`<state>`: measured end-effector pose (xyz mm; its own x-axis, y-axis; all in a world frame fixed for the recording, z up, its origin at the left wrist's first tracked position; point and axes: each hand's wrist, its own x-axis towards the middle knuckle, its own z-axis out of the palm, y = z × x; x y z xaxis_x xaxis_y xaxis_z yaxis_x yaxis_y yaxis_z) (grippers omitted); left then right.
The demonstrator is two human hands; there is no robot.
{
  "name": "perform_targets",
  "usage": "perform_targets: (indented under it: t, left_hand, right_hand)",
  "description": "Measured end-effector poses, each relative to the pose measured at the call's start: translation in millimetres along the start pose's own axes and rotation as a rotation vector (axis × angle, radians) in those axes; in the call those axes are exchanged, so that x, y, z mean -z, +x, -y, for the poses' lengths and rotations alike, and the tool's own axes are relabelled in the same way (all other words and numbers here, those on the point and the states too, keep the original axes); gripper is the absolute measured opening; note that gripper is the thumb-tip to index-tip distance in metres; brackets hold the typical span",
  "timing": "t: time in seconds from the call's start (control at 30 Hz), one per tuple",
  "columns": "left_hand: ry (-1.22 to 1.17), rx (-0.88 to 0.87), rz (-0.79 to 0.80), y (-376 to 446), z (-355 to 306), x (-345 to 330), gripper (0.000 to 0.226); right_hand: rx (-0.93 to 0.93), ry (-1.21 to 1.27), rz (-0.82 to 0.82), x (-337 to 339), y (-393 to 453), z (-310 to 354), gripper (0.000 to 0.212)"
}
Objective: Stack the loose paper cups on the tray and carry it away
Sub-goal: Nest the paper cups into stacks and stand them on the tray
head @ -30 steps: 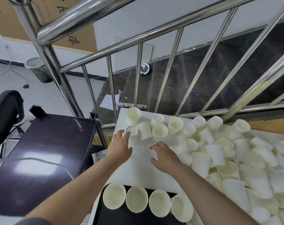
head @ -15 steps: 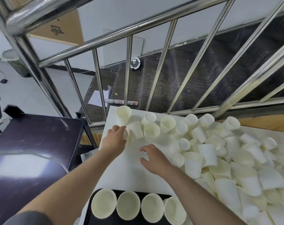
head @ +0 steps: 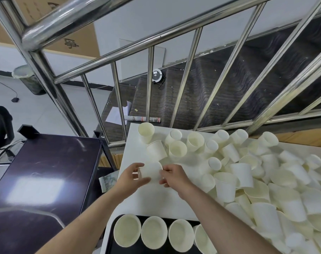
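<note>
Mid-stacking, as I judged it: my left hand (head: 131, 177) and right hand (head: 173, 176) both gripped one white paper cup (head: 151, 172), tipped on its side above the white tabletop (head: 156, 198), forearms reaching forward. The next move called for carrying it back to the black tray (head: 111, 242), where four cream-lined cups (head: 154, 231) stood upright.

White paper cup (head: 151, 172) on its side above table, black tray (head: 111, 241) w/ upright cups (head: 127, 230)
</note>
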<state>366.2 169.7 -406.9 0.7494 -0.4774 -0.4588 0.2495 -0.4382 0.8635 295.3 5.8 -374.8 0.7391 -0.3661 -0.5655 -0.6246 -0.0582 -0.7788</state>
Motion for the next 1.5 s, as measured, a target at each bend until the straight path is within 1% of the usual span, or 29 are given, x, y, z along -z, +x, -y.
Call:
perform_targets:
  t: [0.07, 0.13, 0.2, 0.27, 0.33, 0.43, 0.5, 0.57, 0.7, 0.77, 0.87, 1.0, 1.1, 1.27, 1.37, 1.5]
  left_hand:
    - [0.143, -0.048, 0.018, -1.2, 4.6, 0.2, 0.065]
    - [0.255, -0.111, 0.027, -2.9, 4.7, -1.1, 0.075]
    - [0.288, -0.146, 0.017, -4.0, 4.5, -1.5, 0.081]
    - [0.33, -0.16, -0.02, -4.5, 6.0, -0.6, 0.087]
    - [0.348, -0.168, -0.071, -5.0, 8.1, 1.5, 0.087]
    - [0.314, -0.143, -0.153, -7.5, 11.0, 7.4, 0.075]
    - [0.264, -0.077, -0.184, -9.8, 15.7, 15.2, 0.082]
    - [0.232, -0.036, -0.198, -12.1, 21.4, 23.2, 0.086]
    - [0.191, -0.031, -0.205, -15.0, 22.5, 28.8, 0.078]
    - [0.202, -0.031, -0.196, -16.4, 20.7, 29.2, 0.073]
    - [0.198, -0.017, -0.191, -16.8, 21.0, 31.7, 0.075]
    - [0.206, -0.012, -0.188, -15.4, 19.0, 31.9, 0.075]
    - [0.216, -0.011, -0.174, -14.8, 17.3, 29.8, 0.075]
    - [0.205, -0.018, -0.158, -18.5, 16.8, 25.6, 0.077]
    - [0.196, -0.033, -0.149, -18.6, 15.6, 21.7, 0.075]
    - [0.212, -0.046, -0.112, -15.7, 16.5, 12.9, 0.073]
  right_hand:
    - [0.075, -0.116, 0.012, -1.0, -2.9, -1.1, 0.011]
    - [0.176, -0.29, 0.063, -2.4, -8.0, -0.4, 0.014]
    - [0.277, -0.444, 0.127, -5.1, -14.3, 2.1, 0.018]
    - [0.344, -0.526, 0.166, -8.1, -18.9, 6.5, 0.022]
    - [0.396, -0.532, 0.149, -11.0, -17.8, 8.2, 0.029]
    - [0.457, -0.518, 0.027, -14.3, -6.1, 7.4, 0.036]
    - [0.442, -0.593, -0.032, -17.1, 3.6, 10.8, 0.042]
    - [0.402, -0.665, -0.04, -20.8, 12.2, 16.3, 0.05]
    - [0.309, -0.718, 0.013, -30.4, 28.5, 23.5, 0.063]
    - [0.268, -0.718, 0.038, -35.7, 36.0, 24.2, 0.067]
    - [0.249, -0.705, 0.09, -43.8, 41.8, 23.8, 0.068]
    - [0.23, -0.636, 0.113, -49.9, 44.6, 20.1, 0.066]
    - [0.196, -0.58, 0.125, -50.5, 45.7, 17.3, 0.076]
    - [0.13, -0.6, 0.129, -34.0, 38.9, 10.7, 0.097]
    - [0.1, -0.678, 0.113, -12.6, 30.8, 1.6, 0.108]
    - [0.121, -0.913, 0.144, 14.0, 16.5, -10.7, 0.101]
